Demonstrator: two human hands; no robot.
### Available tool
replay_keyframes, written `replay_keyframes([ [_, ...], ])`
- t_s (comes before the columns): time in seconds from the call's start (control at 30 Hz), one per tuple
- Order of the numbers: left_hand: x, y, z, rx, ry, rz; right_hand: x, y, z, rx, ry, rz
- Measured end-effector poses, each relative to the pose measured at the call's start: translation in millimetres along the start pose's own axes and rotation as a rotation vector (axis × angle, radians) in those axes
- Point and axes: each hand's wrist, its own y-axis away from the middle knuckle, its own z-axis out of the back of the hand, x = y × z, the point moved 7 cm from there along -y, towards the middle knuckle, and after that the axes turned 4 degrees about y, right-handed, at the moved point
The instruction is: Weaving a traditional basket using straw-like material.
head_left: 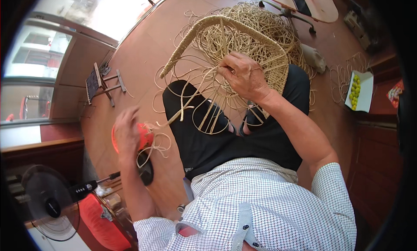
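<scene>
A curved frame (186, 40), wrapped along its edge in straw-coloured woven cord, leans across my knees. Loose strands and loops hang from its open middle. My right hand (245, 75) is closed in a pinch over this middle, its fingers on straw-coloured cord (211, 71). Out to the left, my left hand (127, 127) is raised above a red-orange container (145, 136), smeared by motion. Its fingers are too blurred to show whether they hold a strand. Pale loops of cord (160, 146) dangle beside the container.
Behind the frame a big tangled heap of cord (243, 16) covers the floor. A small folding stool (102, 84) stands at left, a fan (47, 203) at lower left. On the right are a white tray (367, 92) of yellow-green balls or fruit and a round table (323, 8) with a phone (300, 4).
</scene>
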Motion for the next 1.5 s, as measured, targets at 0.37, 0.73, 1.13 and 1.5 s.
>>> replay_keyframes([
  [0.37,-183,-82,-78,-0.176,0.238,-0.259,3,-1,3,-0.001,0.039,0.007],
  [0.73,-183,-154,-59,-0.02,0.067,-0.404,0,1,10,0.02,-0.048,0.054],
  [1.13,-199,-174,-49,-0.121,0.03,-0.632,-2,1,9,-0.033,-0.07,0.02],
  [1.5,-212,-189,-24,-0.399,0.034,-0.67,11,5,15,-0.062,-0.023,0.044],
])
